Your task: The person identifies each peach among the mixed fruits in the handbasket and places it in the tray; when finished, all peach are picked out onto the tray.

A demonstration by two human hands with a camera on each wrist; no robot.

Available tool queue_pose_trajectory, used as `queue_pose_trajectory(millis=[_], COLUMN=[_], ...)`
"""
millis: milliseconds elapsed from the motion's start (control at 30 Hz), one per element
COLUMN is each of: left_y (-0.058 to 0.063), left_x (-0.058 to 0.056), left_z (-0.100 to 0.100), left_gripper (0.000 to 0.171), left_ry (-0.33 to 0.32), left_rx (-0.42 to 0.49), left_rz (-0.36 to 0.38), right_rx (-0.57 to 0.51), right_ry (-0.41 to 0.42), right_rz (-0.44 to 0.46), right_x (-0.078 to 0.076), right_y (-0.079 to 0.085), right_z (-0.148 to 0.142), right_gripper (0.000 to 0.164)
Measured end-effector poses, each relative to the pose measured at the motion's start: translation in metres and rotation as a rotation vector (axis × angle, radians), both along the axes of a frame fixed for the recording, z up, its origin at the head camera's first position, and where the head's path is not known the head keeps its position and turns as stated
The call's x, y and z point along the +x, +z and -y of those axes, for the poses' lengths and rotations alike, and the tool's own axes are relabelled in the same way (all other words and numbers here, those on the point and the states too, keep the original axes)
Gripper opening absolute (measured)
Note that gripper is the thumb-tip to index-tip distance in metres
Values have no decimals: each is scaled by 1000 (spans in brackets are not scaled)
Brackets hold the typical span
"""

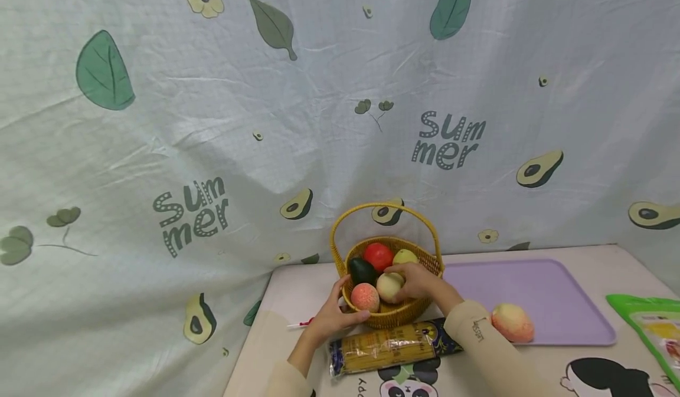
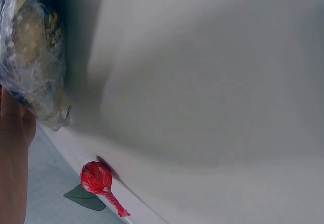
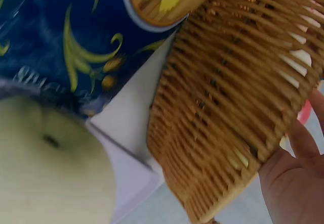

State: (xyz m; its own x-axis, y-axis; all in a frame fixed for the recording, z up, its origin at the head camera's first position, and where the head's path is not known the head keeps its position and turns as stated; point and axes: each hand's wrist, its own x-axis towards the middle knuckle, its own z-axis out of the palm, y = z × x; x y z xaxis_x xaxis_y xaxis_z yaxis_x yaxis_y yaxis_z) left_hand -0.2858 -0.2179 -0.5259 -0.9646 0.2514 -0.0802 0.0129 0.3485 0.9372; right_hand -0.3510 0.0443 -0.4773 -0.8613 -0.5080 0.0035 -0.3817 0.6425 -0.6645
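A yellow wicker basket [image 1: 401,315] with a tall handle holds several fruits. My left hand [image 1: 333,319] holds its left front rim, thumb along the front and fingers at the side, beside a pink peach [image 1: 365,297]. My right hand [image 1: 417,282] reaches over the right rim and grips a pale round fruit [image 1: 388,286] inside, fingers on top and thumb lower down. Behind these lie a dark green avocado [image 1: 362,271], a red fruit [image 1: 378,256] and a yellow-green fruit [image 1: 405,256]. The right wrist view shows the wicker side [image 3: 228,82] close up.
A packet of spaghetti [image 1: 385,348] lies right in front of the basket. To the right is a purple tray [image 1: 552,297] with a peach-coloured fruit [image 1: 512,322] at its front left edge. A red lollipop [image 2: 96,177] lies left of the basket; a green-edged bag [image 1: 645,320] is far right.
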Motion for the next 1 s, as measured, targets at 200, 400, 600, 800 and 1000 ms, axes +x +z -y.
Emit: queue_pose_trajectory(millis=[200,400,600,800,1000], left_y=[0,1,-1,-2,0], left_x=[-2,-3,-3,-1,1], left_z=[-2,-2,-2,-2,-2], left_gripper=[106,105,106,107,107], left_ry=[8,19,19,13,10], left_rx=[1,-7,-4,-3,-2], left_rz=[4,4,3,-3,-3], right_rx=[20,-26,-58,-84,-87], right_ry=[-25,-71,-107,-127,-130], right_rz=[13,10,-14,-13,-40], right_x=[-3,-3,-3,-3,-1], right_y=[-4,-5,-11,-16,-16], right_z=[7,11,15,17,19], right_gripper=[66,64,60,61,60])
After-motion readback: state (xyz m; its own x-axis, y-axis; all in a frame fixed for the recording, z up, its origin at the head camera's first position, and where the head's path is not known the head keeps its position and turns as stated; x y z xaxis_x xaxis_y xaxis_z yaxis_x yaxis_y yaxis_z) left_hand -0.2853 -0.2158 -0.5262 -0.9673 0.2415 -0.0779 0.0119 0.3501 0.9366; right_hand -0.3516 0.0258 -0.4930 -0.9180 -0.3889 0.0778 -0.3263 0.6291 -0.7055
